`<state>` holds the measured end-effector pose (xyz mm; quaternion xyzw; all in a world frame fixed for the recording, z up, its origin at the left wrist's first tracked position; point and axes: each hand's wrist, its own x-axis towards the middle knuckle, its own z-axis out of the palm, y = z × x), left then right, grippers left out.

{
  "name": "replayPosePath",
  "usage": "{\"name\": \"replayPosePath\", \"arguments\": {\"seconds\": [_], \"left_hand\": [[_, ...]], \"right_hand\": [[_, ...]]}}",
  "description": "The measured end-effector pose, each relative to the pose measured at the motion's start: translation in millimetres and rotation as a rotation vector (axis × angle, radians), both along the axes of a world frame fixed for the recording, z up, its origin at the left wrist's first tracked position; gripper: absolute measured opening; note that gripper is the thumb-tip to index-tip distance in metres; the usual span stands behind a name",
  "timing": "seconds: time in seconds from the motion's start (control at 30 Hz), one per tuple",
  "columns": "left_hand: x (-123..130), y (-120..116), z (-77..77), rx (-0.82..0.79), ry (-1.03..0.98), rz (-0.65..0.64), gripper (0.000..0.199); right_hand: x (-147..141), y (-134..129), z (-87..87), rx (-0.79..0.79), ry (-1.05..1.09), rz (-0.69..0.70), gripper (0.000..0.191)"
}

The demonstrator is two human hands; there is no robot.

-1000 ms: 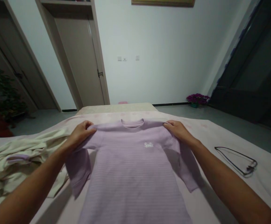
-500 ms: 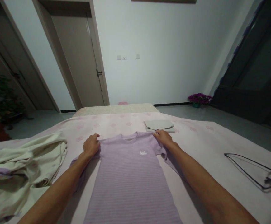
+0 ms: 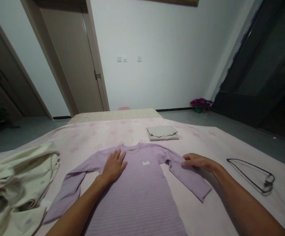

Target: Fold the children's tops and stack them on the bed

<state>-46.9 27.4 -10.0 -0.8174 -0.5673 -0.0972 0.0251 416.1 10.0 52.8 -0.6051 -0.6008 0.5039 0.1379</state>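
The shirt (image 3: 137, 196) lies at near middle, flat on the sheet (image 3: 83, 135), printed side up and collar pointing far, so its front shows whole. At near left sits a rumpled pale heap (image 3: 22, 177), close by the left cuff, apparently set aside to spare the middle. The left hand (image 3: 114, 165) grips nothing: palm down, fingers fanned below the left shoulder, which I'd guess steadies the cloth. The right hand (image 3: 198, 161) seems to pinch the upper edge of the right sleeve (image 3: 189, 178), probably to keep it straight. Farther right, clear of that arm, rests a thin black frame (image 3: 267, 184); its use I can't tell. Beyond the collar, slightly right, sits a folded grey cloth (image 3: 162, 131), perhaps kept there to leave the shirt room.
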Motion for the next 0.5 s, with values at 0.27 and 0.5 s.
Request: {"name": "replayPosePath", "arguments": {"seconds": [0.27,0.5], "left_hand": [[1,-1,-0.7,0.008,0.033,0.011,0.057],[1,-2,2.0,0.007,0.036,0.017,0.058]], "right_hand": [[48,5,-1.9,0.078,-0.198,-0.144,0.022],[97,44,-9.4,0.468,-0.475,-0.508,0.029]]}}
